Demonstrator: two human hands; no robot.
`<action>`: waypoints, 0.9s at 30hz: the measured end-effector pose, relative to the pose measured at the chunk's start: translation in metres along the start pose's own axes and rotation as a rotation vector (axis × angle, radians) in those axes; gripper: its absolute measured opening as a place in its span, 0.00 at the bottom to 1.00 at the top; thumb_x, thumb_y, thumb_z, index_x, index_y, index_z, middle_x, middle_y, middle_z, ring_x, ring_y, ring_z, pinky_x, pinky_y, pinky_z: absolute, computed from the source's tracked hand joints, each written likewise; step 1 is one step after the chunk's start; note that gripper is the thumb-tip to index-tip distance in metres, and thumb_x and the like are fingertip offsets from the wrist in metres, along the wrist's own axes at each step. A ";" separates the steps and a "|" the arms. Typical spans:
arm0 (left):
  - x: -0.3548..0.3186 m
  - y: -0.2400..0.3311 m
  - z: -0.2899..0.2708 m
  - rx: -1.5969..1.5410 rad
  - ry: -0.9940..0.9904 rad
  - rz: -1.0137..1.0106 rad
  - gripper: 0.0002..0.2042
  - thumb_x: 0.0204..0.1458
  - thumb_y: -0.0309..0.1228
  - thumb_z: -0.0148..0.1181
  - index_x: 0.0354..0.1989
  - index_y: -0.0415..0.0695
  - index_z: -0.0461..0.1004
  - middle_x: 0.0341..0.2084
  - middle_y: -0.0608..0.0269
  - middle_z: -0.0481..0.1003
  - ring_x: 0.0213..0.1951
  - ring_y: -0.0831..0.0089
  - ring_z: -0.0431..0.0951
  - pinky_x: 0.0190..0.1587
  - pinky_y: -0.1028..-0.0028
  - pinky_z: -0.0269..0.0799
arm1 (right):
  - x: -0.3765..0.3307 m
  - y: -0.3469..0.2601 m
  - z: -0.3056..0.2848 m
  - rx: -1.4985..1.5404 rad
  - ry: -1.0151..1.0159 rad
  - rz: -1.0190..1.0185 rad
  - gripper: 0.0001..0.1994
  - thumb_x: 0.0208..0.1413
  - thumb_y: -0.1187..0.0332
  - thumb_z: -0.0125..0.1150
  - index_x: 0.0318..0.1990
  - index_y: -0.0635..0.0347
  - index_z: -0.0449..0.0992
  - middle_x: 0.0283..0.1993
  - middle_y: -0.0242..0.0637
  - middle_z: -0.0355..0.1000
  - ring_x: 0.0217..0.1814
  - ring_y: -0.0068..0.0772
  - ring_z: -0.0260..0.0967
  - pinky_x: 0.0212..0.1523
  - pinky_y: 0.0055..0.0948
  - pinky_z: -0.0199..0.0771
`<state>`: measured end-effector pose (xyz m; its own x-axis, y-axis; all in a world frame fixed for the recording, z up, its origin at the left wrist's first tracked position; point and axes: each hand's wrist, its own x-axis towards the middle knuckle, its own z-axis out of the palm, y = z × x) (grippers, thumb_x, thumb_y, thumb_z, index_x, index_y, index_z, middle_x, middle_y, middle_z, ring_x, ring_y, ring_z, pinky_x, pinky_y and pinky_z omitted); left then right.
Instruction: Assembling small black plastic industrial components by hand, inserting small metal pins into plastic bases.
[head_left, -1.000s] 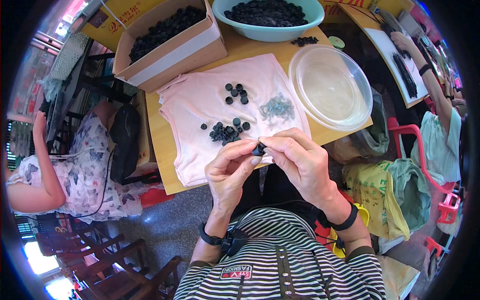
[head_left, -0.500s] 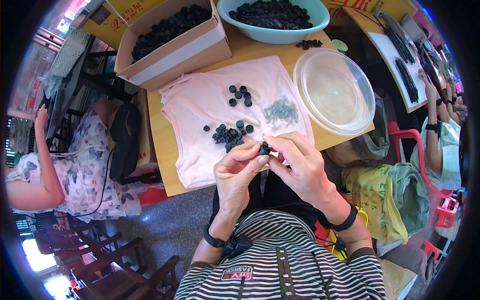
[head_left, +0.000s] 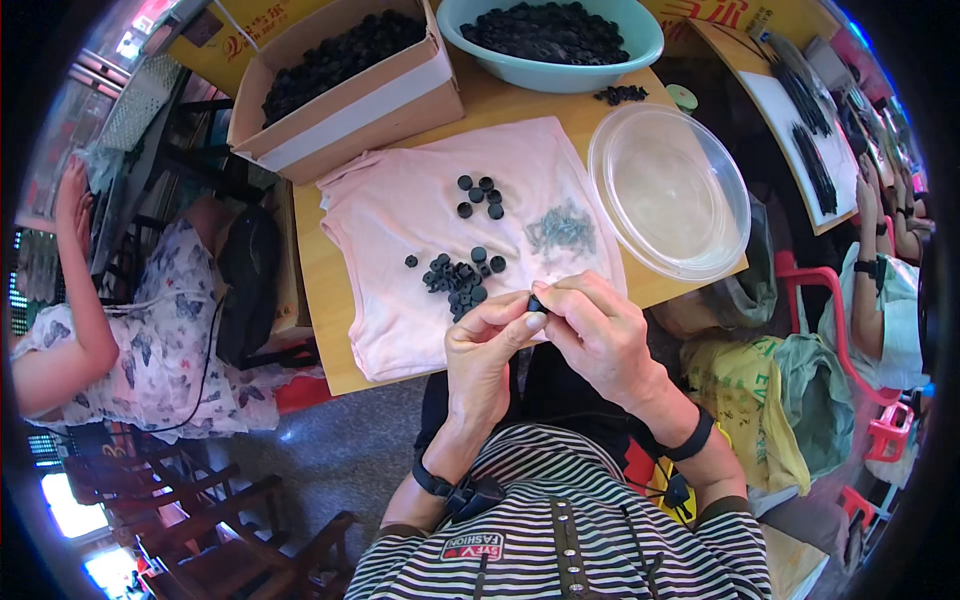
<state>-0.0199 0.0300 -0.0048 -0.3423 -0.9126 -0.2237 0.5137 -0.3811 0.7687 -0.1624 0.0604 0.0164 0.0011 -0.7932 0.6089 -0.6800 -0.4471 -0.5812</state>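
Note:
Pinched between both hands is a small round black plastic cap (head_left: 538,303), held above the near edge of a pink cloth (head_left: 400,220). My left hand (head_left: 485,350) grips it from the left with thumb and fingers. From the right, my right hand (head_left: 600,335) closes its fingertips over the top, hiding part of it. Just beyond the hands lies a pile of small black plastic parts (head_left: 455,280). Farther back sits a loose group of black caps (head_left: 480,196). To its right is a heap of small, thin, clear-grey pieces (head_left: 562,228), too fine to name.
A cardboard box (head_left: 360,110) of black parts and a turquoise basin (head_left: 550,72) stand at the back of the wooden table (head_left: 330,340). A clear plastic lid or tray (head_left: 670,190) lies right. People sit on both sides; bags (head_left: 745,400) stand at the right.
Both hands have shifted slightly toward me and right. My right fingertips now cover the cap's top, which showed more before. The person on the left has raised a hand.

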 end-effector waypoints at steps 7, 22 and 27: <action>0.022 0.012 -0.011 0.358 -0.033 0.145 0.09 0.52 0.21 0.61 0.42 0.37 0.77 0.39 0.61 0.77 0.39 0.79 0.76 0.44 0.80 0.71 | 0.037 0.022 -0.020 -0.015 -0.234 0.218 0.09 0.47 0.73 0.63 0.36 0.64 0.74 0.31 0.45 0.70 0.32 0.42 0.71 0.35 0.37 0.71; 0.053 0.064 -0.070 1.144 0.205 0.364 0.09 0.50 0.24 0.63 0.40 0.37 0.79 0.32 0.66 0.76 0.30 0.82 0.71 0.35 0.82 0.67 | 0.163 0.120 -0.025 -0.563 0.111 0.388 0.18 0.55 0.57 0.60 0.45 0.61 0.77 0.35 0.39 0.74 0.35 0.36 0.72 0.39 0.33 0.69; 0.055 0.059 -0.070 1.189 0.185 0.418 0.09 0.49 0.23 0.64 0.39 0.35 0.77 0.31 0.62 0.75 0.27 0.77 0.73 0.33 0.78 0.70 | 0.153 0.104 -0.018 -0.465 0.172 0.293 0.15 0.53 0.62 0.62 0.44 0.62 0.77 0.36 0.40 0.74 0.36 0.38 0.72 0.39 0.32 0.70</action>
<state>0.0465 -0.0534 -0.0134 -0.1618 -0.9740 0.1587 -0.4963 0.2193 0.8400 -0.2460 -0.1005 0.0590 -0.3286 -0.7606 0.5599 -0.8849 0.0407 -0.4639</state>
